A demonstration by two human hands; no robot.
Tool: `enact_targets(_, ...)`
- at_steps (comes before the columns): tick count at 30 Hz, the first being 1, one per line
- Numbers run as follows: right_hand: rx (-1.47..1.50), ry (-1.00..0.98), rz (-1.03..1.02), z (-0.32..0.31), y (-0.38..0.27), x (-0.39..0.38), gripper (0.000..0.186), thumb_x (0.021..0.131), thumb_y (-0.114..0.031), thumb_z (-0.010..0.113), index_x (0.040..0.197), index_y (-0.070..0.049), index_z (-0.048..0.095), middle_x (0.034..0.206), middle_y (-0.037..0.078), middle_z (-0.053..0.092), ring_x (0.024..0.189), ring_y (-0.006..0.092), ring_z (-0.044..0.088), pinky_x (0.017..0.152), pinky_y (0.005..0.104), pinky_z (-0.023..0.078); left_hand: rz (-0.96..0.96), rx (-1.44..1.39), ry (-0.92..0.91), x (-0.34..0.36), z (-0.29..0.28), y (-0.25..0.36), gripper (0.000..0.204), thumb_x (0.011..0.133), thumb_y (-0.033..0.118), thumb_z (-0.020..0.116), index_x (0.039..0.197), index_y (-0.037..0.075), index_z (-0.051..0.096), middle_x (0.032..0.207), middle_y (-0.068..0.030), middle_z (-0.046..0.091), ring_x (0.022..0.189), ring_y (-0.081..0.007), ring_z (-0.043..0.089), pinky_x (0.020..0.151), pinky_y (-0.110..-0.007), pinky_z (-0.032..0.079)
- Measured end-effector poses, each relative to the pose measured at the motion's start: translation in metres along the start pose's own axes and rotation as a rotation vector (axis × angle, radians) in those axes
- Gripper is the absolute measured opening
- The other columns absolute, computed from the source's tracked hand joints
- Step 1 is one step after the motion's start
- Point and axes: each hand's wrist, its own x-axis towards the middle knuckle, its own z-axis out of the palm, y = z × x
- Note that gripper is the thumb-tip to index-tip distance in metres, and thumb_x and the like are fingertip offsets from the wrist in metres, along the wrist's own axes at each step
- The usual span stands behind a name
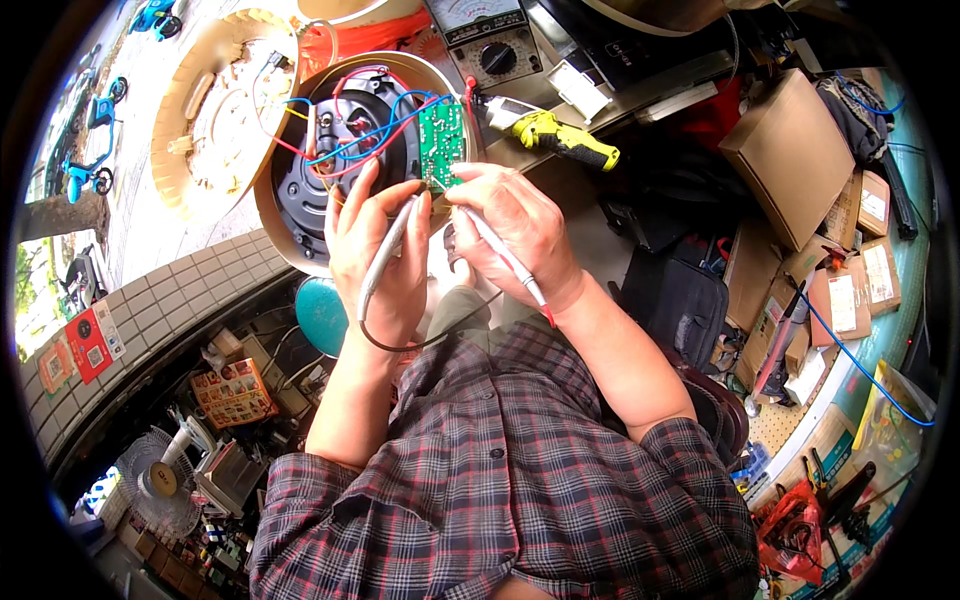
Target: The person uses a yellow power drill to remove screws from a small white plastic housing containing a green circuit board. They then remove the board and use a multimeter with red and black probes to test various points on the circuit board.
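Closed around a grey test probe (382, 262) with a black lead, my left hand (345, 245) is at the lower left corner of a green circuit board (441, 135). My right hand (525, 225) grips a white test probe (502, 250) with a red tail, close to the board's lower edge. The exact contact of the probe tips is too small to make out. The board rests at the right side of an opened round appliance housing (268, 215). Inside it lies a black round base (297, 205), crossed by red, blue and yellow wires (350, 150).
An analog multimeter (497, 55) stands beyond the board. To its right lies a yellow-and-black power tool (565, 138). A cream round shell (175, 130) sits at the far left. Cardboard boxes (785, 155) crowd the right side, and a fan (160, 478) stands lower left.
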Motion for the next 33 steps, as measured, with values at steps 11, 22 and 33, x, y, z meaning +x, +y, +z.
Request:
enact_targets(11,-0.011,-0.037,-0.035,-0.003,0.000,0.002,0.024,0.082,-0.001,0.074,0.103,-0.002,0.064,0.102,0.019,0.069,0.098,0.0365,0.071,0.083,0.0418,0.060,0.006,0.016,-0.017,0.002,-0.003,0.004,0.015,0.090,0.008,0.077,0.104,0.004,0.073,0.105,-0.0070,0.075,0.125,-0.0335,0.065,0.116,-0.057,0.035)
enact_targets(22,-0.014,-0.046,-0.020,-0.006,-0.005,0.005,0.027,0.081,0.000,0.074,0.106,-0.001,0.064,0.103,0.019,0.069,0.100,0.0369,0.071,0.087,0.0423,0.059,-0.034,0.019,-0.020,0.005,-0.006,0.013,0.015,0.089,0.007,0.076,0.104,0.005,0.072,0.103,-0.0063,0.075,0.126,-0.0326,0.064,0.116,-0.059,0.035)
enact_targets(33,-0.010,-0.034,-0.019,-0.005,-0.005,0.004,0.027,0.081,0.002,0.073,0.106,0.000,0.064,0.103,0.019,0.069,0.100,0.0371,0.071,0.087,0.0424,0.059,-0.032,0.011,-0.024,0.005,-0.007,0.014,0.015,0.090,0.007,0.075,0.104,0.004,0.072,0.104,-0.0071,0.075,0.127,-0.0325,0.064,0.116,-0.059,0.035)
